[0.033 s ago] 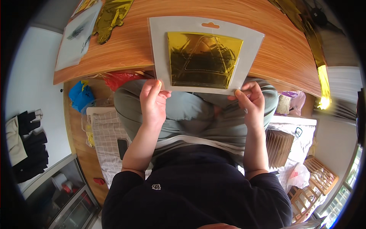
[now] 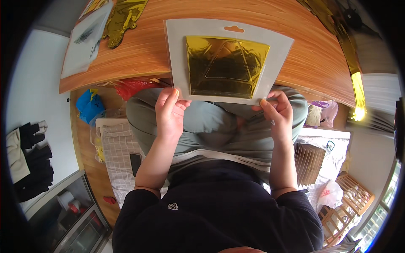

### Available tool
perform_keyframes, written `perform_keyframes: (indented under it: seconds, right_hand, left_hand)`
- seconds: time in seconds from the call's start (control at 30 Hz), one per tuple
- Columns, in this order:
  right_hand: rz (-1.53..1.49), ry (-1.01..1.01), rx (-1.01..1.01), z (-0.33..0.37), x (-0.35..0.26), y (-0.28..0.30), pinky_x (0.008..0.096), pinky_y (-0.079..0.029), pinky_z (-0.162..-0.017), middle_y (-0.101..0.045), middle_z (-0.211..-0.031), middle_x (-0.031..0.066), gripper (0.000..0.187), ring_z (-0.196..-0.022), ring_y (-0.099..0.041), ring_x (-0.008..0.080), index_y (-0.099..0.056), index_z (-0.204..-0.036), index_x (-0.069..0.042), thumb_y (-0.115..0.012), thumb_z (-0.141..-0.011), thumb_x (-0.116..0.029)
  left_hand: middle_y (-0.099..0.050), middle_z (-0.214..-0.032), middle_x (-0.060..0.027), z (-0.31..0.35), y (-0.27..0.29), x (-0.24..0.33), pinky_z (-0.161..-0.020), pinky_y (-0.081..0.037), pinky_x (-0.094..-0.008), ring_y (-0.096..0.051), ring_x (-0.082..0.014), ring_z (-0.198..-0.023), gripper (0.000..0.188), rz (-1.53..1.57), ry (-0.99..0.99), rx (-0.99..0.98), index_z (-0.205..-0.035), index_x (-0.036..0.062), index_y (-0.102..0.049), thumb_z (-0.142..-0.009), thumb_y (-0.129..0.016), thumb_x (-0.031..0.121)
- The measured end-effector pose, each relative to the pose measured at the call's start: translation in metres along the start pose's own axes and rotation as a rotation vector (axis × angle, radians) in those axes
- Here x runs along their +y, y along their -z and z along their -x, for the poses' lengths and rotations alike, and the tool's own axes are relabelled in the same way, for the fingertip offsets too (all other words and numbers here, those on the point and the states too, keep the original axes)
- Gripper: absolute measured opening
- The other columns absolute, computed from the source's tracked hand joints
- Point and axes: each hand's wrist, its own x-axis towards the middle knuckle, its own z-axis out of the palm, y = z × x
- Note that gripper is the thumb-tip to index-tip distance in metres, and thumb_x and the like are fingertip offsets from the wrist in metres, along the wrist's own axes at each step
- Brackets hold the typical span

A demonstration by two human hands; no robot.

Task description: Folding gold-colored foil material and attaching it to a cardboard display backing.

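Between my hands is a flat clear-and-white plastic packet (image 2: 177, 63) with a hang hole at its far edge. Inside it lies a folded piece of shiny gold foil (image 2: 228, 67), marked with a triangular outline. My left hand (image 2: 169, 111) pinches the packet's near left corner, thumb on top. At the near right corner, my right hand (image 2: 276, 109) grips it between thumb and fingers. The packet is held over the table's near edge and my lap, its far part in front of the tabletop.
The wooden table (image 2: 320, 63) spans the far side. On its left lie a whitish plastic packet (image 2: 84, 46) and gold foil (image 2: 122, 21); a gold foil strip (image 2: 358, 92) hangs over its right end. Beside my left forearm is a phone (image 2: 135, 164); a brown pleated object (image 2: 309, 164) sits right.
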Motion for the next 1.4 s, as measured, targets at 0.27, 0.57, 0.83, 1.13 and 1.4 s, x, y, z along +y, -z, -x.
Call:
perform_keyframes:
  seconds: [0.27,0.57,0.83,1.13,1.4]
  right_hand:
    - [-0.055,-0.025,-0.111,-0.004,0.02,0.017,0.0189,-0.026,-0.054,-0.078,-0.086,0.013,0.004,-0.056,-0.036,-0.0003,-0.063,-0.098,-0.01,-0.066,-0.102,-0.009]
    - [-0.33,-0.045,-0.244,0.01,0.049,-0.018,0.0195,-0.037,-0.056,-0.075,-0.091,0.0062,0.005,-0.064,-0.053,0.0033,-0.061,-0.102,-0.009,-0.065,-0.104,-0.005]
    - [-0.31,-0.011,-0.225,0.023,0.036,-0.037,0.0212,-0.032,-0.056,-0.063,-0.077,-0.0032,0.007,-0.067,-0.058,0.0055,-0.06,-0.104,-0.01,-0.067,-0.103,-0.008]
    - [-0.247,0.007,-0.224,0.018,0.034,-0.015,0.0172,-0.034,-0.058,-0.079,-0.096,0.0127,0.008,-0.076,-0.069,0.006,-0.059,-0.101,-0.012,-0.066,-0.104,-0.009]
    - [-0.18,-0.029,-0.202,0.017,0.033,0.009,0.0182,-0.03,-0.058,-0.078,-0.093,0.0097,0.007,-0.062,-0.049,0.0007,-0.06,-0.103,-0.012,-0.066,-0.103,-0.009]
  left_hand:
    - [-0.069,-0.122,-0.002,0.003,-0.001,-0.001,-0.098,-0.048,-0.0401,-0.062,-0.0163,-0.117,0.039,0.213,0.147,-0.055,-0.131,0.0143,-0.061,-0.102,-0.069,0.039]
    - [-0.066,-0.125,-0.0056,0.019,-0.062,-0.039,-0.088,-0.054,-0.0283,-0.064,-0.0124,-0.111,0.051,-0.138,0.209,-0.424,-0.136,0.0029,-0.056,-0.096,-0.08,0.024]
    - [-0.069,-0.129,-0.0067,0.019,-0.067,-0.041,-0.086,-0.054,-0.0289,-0.065,-0.0115,-0.11,0.04,-0.313,0.325,-0.354,-0.138,0.0048,-0.064,-0.106,-0.065,0.028]
    - [-0.066,-0.128,-0.0014,0.006,0.004,-0.017,-0.11,-0.042,-0.0319,-0.058,-0.0122,-0.122,0.038,-0.142,0.025,-0.291,-0.138,0.0042,-0.064,-0.105,-0.068,0.021]
    - [-0.068,-0.114,0.0014,0.011,-0.006,0.023,-0.097,-0.044,-0.0307,-0.06,-0.0079,-0.109,0.024,-0.197,0.079,-0.159,-0.119,0.0073,-0.068,-0.109,-0.061,0.028]
